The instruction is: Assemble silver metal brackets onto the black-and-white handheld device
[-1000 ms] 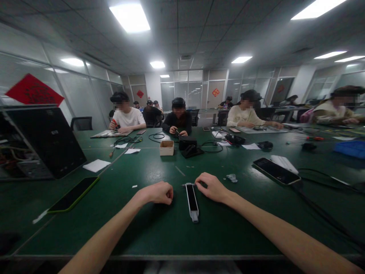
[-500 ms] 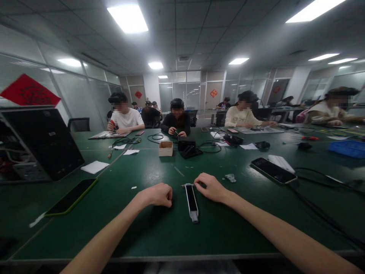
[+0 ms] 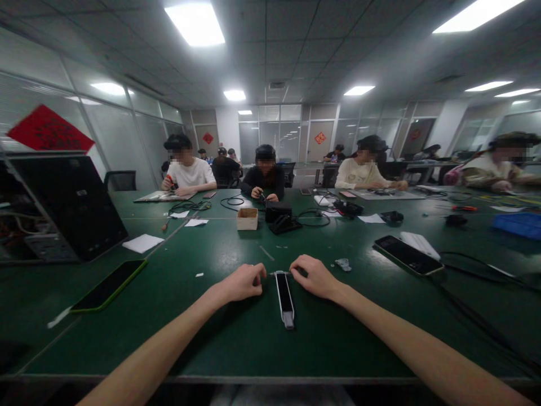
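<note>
On the green bench [image 3: 220,248] lies a narrow black-and-white handheld device [image 3: 285,299], its black face up and its long side pointing away from me. A thin metal pin [image 3: 279,273] lies across its far end. My right hand [image 3: 315,277] comes in from the right, and its fingertips pinch the pin's right end. My left hand [image 3: 243,283] is just left of the pin, with its curled fingers close to the pin's left end. It holds nothing that I can see.
A phone in a green case [image 3: 109,285] lies to my left, and another phone [image 3: 408,255] lies to my right beside black cables [image 3: 473,270]. A small metal part [image 3: 344,264] sits near my right hand. Farther off are a cardboard box [image 3: 247,219] and several co-workers [image 3: 264,175].
My left hand has moved right, towards the pin, and its fingers have uncurled. My right hand and the device stay in about the same place.
</note>
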`<state>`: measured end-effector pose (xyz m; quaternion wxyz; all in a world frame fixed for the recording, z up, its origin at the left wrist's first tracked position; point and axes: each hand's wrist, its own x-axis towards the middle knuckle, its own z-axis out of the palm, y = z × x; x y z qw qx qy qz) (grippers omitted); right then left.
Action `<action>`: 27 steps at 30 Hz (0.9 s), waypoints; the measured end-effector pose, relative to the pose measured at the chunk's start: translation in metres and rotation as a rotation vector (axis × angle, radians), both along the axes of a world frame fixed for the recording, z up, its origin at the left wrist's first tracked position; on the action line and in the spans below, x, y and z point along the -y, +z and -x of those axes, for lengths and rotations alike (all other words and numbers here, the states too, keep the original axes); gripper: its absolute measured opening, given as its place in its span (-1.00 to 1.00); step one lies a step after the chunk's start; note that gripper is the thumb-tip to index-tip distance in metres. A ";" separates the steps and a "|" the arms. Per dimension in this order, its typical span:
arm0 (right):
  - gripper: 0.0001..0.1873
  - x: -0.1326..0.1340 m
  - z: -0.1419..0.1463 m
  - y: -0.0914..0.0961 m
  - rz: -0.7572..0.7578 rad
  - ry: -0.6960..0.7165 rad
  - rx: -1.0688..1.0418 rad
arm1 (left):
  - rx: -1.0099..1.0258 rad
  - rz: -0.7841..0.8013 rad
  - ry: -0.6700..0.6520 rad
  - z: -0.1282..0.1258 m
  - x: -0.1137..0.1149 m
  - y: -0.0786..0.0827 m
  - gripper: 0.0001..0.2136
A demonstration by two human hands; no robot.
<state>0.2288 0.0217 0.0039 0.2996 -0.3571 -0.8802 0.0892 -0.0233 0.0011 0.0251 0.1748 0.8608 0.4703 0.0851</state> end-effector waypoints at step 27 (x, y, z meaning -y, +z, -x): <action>-0.85 -0.006 -0.003 -0.008 0.094 -0.041 0.123 | 0.226 -0.144 0.121 -0.012 -0.008 -0.020 -0.84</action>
